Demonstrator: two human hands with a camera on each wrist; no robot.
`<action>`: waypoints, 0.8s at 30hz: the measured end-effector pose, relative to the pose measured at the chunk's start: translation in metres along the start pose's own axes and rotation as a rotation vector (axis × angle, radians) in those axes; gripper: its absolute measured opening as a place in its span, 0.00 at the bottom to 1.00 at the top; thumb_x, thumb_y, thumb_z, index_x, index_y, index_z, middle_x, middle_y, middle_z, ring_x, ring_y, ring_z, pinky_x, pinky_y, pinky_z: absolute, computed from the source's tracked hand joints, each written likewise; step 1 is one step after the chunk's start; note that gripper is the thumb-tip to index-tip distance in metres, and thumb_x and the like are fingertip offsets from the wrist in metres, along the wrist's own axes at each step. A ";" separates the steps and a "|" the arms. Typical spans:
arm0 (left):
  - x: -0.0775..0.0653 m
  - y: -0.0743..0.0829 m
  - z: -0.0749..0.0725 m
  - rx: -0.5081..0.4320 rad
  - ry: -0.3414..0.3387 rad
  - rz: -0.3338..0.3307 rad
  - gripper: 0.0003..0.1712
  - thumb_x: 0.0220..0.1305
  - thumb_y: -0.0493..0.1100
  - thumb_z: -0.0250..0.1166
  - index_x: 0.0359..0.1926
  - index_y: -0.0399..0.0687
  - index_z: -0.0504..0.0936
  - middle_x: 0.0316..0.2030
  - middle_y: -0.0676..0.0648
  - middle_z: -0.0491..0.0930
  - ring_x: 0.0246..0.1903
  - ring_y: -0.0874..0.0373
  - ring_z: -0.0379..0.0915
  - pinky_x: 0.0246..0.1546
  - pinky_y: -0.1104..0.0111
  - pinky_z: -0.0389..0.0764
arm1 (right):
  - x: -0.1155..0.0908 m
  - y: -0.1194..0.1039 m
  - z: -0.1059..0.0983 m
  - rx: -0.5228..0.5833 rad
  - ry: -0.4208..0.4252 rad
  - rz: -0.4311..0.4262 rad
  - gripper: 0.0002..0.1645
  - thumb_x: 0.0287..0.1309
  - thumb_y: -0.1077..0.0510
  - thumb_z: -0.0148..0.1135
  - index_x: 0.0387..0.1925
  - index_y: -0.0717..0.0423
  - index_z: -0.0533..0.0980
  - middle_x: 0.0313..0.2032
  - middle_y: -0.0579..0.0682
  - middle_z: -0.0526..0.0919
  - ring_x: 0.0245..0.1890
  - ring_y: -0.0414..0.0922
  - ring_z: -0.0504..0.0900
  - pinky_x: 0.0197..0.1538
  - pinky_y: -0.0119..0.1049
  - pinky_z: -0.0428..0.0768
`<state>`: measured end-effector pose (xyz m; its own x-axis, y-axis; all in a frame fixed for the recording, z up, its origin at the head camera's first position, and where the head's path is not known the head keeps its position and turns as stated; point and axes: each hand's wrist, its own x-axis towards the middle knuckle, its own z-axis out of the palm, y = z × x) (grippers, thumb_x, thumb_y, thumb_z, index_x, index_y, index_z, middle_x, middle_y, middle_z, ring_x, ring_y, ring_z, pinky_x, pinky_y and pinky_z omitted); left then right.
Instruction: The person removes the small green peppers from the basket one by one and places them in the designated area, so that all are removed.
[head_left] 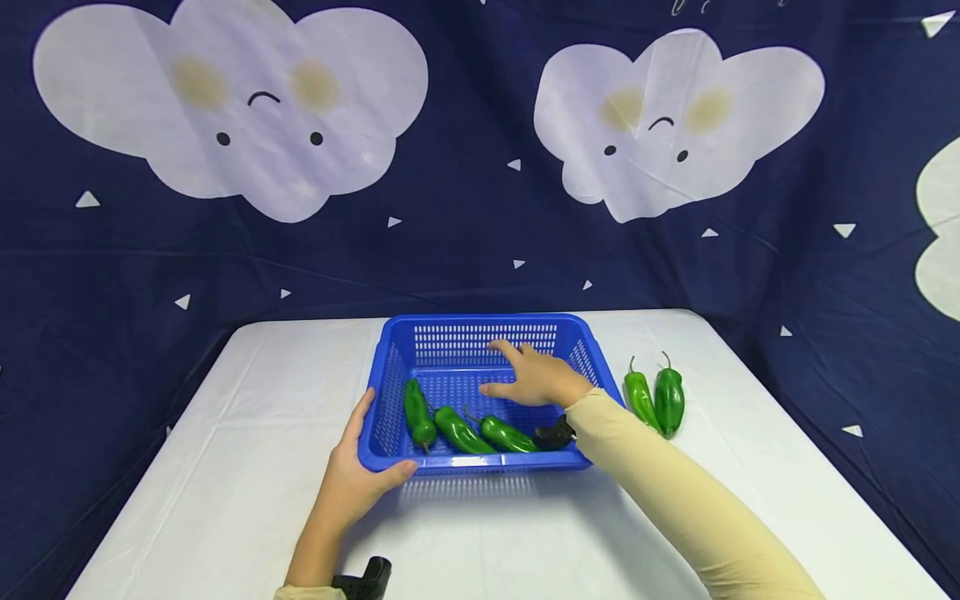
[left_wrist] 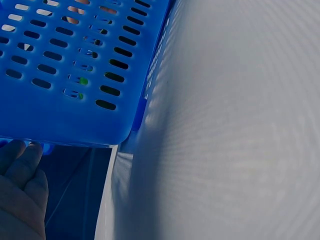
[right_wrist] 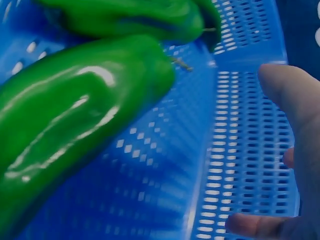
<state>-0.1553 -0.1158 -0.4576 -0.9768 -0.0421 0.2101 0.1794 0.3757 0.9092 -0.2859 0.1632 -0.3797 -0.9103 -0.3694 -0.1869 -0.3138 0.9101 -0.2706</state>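
Note:
A blue plastic basket (head_left: 480,320) with slotted walls sits on the table. Three green peppers lie along its near side: a left pepper (head_left: 419,417), a middle one (head_left: 460,429) and a right one (head_left: 507,434). My left hand (head_left: 356,482) grips the basket's near-left corner, thumb on the front rim and fingers along the left side. Over the basket's inside hovers my right hand (head_left: 538,378), fingers spread and holding nothing. In the right wrist view a glossy pepper (right_wrist: 85,100) fills the foreground, apart from that hand's fingers.
Right of the basket, two more green peppers lie on the white cloth: a lighter one (head_left: 640,395) and a darker one (head_left: 669,402). The white-covered table (head_left: 247,433) ends at a dark blue curtain (head_left: 480,167) with cloud prints.

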 end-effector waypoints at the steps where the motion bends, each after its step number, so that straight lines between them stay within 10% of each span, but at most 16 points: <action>1: 0.000 0.000 0.000 0.000 -0.001 0.000 0.67 0.44 0.47 0.80 0.79 0.64 0.47 0.71 0.33 0.62 0.67 0.35 0.66 0.63 0.44 0.72 | 0.001 0.001 0.002 0.002 -0.012 0.002 0.52 0.55 0.21 0.54 0.76 0.29 0.51 0.74 0.65 0.58 0.65 0.68 0.71 0.60 0.66 0.74; 24: 0.001 0.001 0.000 0.019 -0.004 0.007 0.67 0.44 0.48 0.80 0.79 0.64 0.47 0.71 0.32 0.63 0.67 0.34 0.66 0.63 0.42 0.72 | 0.021 -0.015 0.026 0.119 -0.255 -0.154 0.55 0.52 0.24 0.63 0.75 0.33 0.51 0.74 0.53 0.63 0.72 0.52 0.65 0.70 0.55 0.68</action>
<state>-0.1559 -0.1153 -0.4571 -0.9759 -0.0356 0.2152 0.1843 0.3932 0.9008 -0.2933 0.1364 -0.4045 -0.7529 -0.5499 -0.3617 -0.3950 0.8171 -0.4199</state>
